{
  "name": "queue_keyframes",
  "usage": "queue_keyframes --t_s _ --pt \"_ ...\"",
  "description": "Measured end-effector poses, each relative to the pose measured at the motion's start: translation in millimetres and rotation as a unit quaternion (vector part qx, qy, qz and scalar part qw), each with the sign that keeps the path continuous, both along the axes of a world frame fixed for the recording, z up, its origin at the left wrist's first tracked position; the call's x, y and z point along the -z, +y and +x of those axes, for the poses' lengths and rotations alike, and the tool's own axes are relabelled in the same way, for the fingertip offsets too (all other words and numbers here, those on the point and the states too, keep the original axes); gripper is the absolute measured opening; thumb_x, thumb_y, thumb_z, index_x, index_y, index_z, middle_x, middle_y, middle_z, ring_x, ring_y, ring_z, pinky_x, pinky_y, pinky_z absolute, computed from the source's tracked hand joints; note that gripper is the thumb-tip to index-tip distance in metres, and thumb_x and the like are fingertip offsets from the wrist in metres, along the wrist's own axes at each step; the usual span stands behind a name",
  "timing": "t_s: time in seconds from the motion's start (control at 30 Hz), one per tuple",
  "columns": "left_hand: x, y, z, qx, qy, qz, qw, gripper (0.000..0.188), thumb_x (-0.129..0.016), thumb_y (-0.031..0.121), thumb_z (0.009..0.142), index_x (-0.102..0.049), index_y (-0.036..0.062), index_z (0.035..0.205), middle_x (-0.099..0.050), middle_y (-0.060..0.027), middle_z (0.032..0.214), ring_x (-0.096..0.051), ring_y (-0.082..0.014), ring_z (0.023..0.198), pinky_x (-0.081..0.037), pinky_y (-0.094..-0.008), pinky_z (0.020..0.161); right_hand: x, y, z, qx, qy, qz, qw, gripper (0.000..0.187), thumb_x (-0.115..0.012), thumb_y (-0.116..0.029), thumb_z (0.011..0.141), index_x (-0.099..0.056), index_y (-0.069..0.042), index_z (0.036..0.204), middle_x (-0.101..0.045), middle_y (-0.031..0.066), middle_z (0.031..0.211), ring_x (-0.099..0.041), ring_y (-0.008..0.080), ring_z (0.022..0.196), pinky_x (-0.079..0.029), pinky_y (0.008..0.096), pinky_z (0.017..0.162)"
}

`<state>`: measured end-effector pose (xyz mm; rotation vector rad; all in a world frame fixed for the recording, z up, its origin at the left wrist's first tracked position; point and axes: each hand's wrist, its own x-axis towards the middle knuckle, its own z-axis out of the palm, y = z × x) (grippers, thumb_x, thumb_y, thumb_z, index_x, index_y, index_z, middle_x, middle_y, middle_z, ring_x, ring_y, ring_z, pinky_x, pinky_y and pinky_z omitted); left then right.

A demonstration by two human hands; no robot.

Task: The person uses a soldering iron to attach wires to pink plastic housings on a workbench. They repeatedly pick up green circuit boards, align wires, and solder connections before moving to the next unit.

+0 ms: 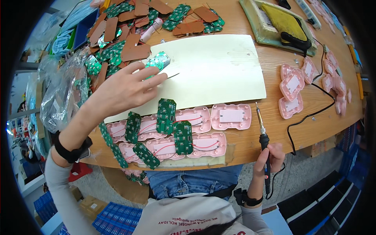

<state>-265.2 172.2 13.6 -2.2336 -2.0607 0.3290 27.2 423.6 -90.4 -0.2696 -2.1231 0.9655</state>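
My left hand (pixel 135 84) reaches over the white sheet (pixel 219 66) with fingers bent, gripping a green circuit board (pixel 159 60) by its near edge. A short dark wire sticks out beside the fingertips. In my right hand (pixel 272 156) a soldering iron (pixel 264 137) is held by its black handle, metal tip pointing away from me, near the table's front edge. Two rows of pink plastic shells (pixel 231 116) lie between my hands and body. Several green boards (pixel 166 116) rest across them, joined by red and black wires. The rightmost far-row shell has no board on it.
Green and brown boards (pixel 135 49) are heaped at the far left, beside clear plastic bags (pixel 64 94). A yellow sponge (pixel 282 23) sits in a tray at the far right. More pink shells (pixel 291 88) lie at right, near the iron's black cord (pixel 291 133).
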Motion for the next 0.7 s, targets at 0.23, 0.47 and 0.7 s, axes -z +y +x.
queue_keyframes --t_s 0.23,0.47,0.7 --pt "11 9 -19 0.023 -0.092 0.023 0.995 0.013 -0.064 0.003 0.070 -0.057 0.0049 0.080 -0.055 -0.0061 0.115 -0.056 -0.0227 0.099 -0.046 -0.0364 0.083 3 3 1 0.019 0.031 -0.008 0.999 0.011 -0.048 0.003 0.082 -0.046 -0.003 0.092 -0.046 0.0069 0.071 -0.041 0.0121 0.061 -0.034 0.0243 0.055" --pt "41 23 8 -0.311 -0.572 0.217 0.728 0.007 -0.052 -0.004 0.086 -0.051 0.0016 0.089 -0.058 -0.0137 0.108 -0.061 -0.0179 0.096 -0.048 -0.0294 0.083 5 2 2 0.033 0.039 -0.028 0.998 0.009 -0.048 0.002 0.083 -0.044 -0.002 0.091 -0.047 0.0065 0.068 -0.042 0.0121 0.060 -0.035 0.0238 0.054" --pt "36 51 -1 -0.435 -0.640 0.224 0.593 0.007 -0.050 0.006 0.092 -0.049 0.0009 0.097 -0.065 -0.0100 0.092 -0.060 -0.0095 0.083 -0.046 -0.0215 0.077 4 2 1 0.056 0.046 -0.053 0.996 0.008 -0.050 -0.002 0.084 -0.045 -0.003 0.091 -0.047 0.0066 0.068 -0.041 0.0110 0.058 -0.032 0.0223 0.051"
